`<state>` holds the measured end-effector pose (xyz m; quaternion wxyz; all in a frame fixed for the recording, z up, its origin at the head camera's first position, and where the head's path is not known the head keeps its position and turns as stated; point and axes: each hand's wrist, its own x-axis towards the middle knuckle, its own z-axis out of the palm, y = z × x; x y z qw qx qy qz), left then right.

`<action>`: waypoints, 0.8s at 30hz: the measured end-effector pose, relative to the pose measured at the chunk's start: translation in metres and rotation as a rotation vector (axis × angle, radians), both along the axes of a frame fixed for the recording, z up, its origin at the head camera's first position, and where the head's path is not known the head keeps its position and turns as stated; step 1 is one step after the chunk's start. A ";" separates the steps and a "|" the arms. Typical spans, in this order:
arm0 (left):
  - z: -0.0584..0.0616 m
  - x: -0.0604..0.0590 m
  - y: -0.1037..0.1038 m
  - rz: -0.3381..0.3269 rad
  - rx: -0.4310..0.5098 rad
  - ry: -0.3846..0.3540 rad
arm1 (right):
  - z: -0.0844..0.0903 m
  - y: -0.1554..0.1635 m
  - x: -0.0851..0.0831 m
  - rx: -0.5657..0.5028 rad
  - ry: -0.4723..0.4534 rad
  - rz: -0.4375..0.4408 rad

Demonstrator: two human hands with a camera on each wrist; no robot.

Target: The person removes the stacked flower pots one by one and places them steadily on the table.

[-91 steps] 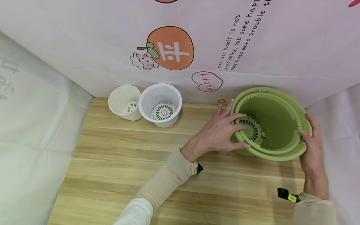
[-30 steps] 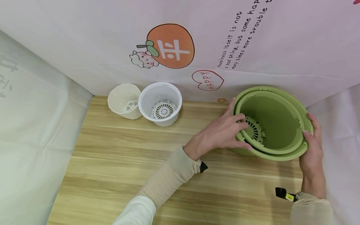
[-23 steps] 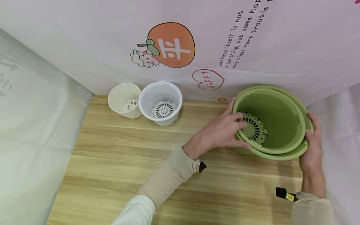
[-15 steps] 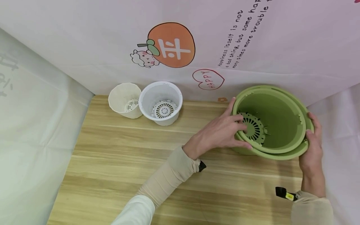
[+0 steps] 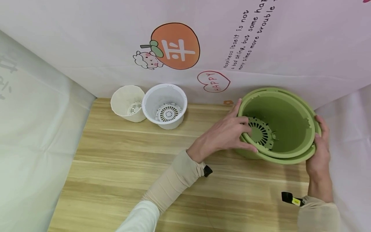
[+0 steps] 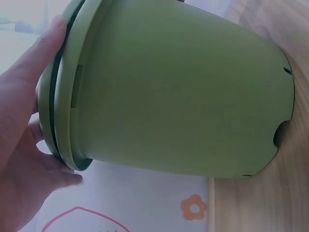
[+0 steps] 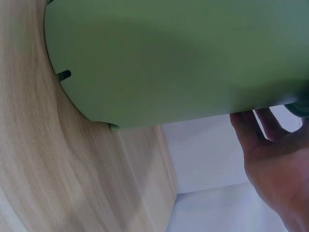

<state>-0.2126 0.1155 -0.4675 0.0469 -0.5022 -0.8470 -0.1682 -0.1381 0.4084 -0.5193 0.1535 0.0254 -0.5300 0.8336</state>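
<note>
A green outer pot (image 5: 301, 158) lies tilted on the wooden table (image 5: 130, 161), its mouth toward me. A green inner pot (image 5: 287, 125) with a slotted bottom sits inside it, with its rim out past the outer rim on the left. My left hand (image 5: 244, 137) grips the inner pot's left rim, fingers hooked inside and thumb underneath. My right hand (image 5: 318, 132) holds the outer pot's right rim. In the left wrist view the outer pot's wall (image 6: 183, 92) fills the frame, with the left hand (image 6: 24, 145) at its rim. The right wrist view shows the pot's underside (image 7: 183, 53) and the right hand (image 7: 275, 164).
A cream pot (image 5: 128, 103) and a white pot (image 5: 165, 106), each with a perforated insert, stand side by side at the back left against the printed backdrop cloth (image 5: 203, 48). White cloth walls (image 5: 34, 129) close in both sides of the table.
My left fingers have hooked over the inner pot's rim, and the inner pot has slid a little up and left out of the outer pot. The right hand has stayed on the outer rim.
</note>
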 end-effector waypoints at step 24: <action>-0.007 -0.003 0.000 -0.030 0.256 0.139 | -0.001 -0.006 -0.005 -0.007 0.026 -0.073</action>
